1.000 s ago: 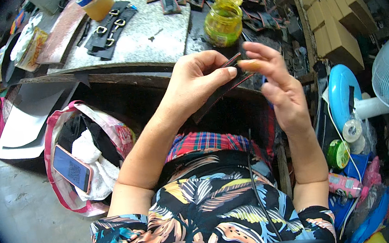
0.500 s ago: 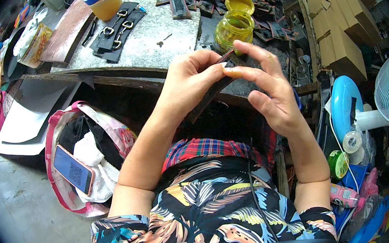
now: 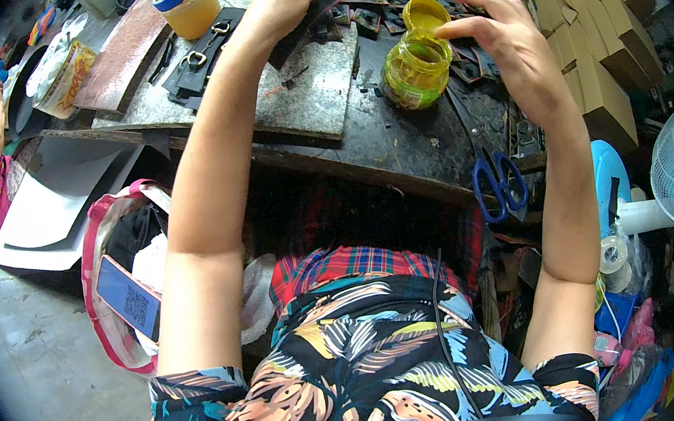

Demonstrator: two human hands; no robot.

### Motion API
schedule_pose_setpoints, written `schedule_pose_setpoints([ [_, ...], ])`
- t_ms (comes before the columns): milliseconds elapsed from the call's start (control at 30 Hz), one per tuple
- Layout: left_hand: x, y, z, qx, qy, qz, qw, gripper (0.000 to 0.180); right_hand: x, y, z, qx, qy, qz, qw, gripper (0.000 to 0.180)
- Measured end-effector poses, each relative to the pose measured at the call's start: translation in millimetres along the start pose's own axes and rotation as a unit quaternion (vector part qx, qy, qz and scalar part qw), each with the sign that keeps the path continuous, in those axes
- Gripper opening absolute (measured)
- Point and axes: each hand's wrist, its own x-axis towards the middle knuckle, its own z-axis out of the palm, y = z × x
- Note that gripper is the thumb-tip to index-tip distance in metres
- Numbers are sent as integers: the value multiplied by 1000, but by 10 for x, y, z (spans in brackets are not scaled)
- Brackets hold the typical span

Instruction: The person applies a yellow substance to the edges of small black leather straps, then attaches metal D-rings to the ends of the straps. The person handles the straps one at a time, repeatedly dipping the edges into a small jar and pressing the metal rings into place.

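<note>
Here, strip (image 3: 308,30) in left hand (image 3: 279,5)

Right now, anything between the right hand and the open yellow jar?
Nothing visible: the right hand reaches to the right side of the jar's mouth. The yellow lid is on the jar's far side; the blue-handled scissors lie nearer the person. Contact can't be told.

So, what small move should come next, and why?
Perhaps lower the left hand and lay its dark strip beside the piled strips: it holds the strip close to them, while the right hand, seemingly empty, hovers near the open jar.
</note>
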Motion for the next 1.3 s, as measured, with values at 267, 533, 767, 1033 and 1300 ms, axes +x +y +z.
schedule_pose_setpoints([
  [267, -96, -2, -394, -28, 156, 93, 983, 25, 210, -25, 381, -204, -178, 16, 963, 83],
  [533, -833, 99, -697, 460, 48, -118, 878, 36, 92, -33, -45, -170, 1, -51, 984, 78],
  [767, -802, -50, -570, 358, 76, -73, 928, 20, -376, -296, -304, -68, -6, -1, 998, 71],
  [1033, -898, 712, -537, 51, 182, -6, 982, 17, -781, -541, -188, 119, 145, 60, 981, 49],
  [1300, -1686, 1499, 250, -405, -141, -175, 886, 21, -872, -694, 228, 442, 127, 225, 859, 70],
])
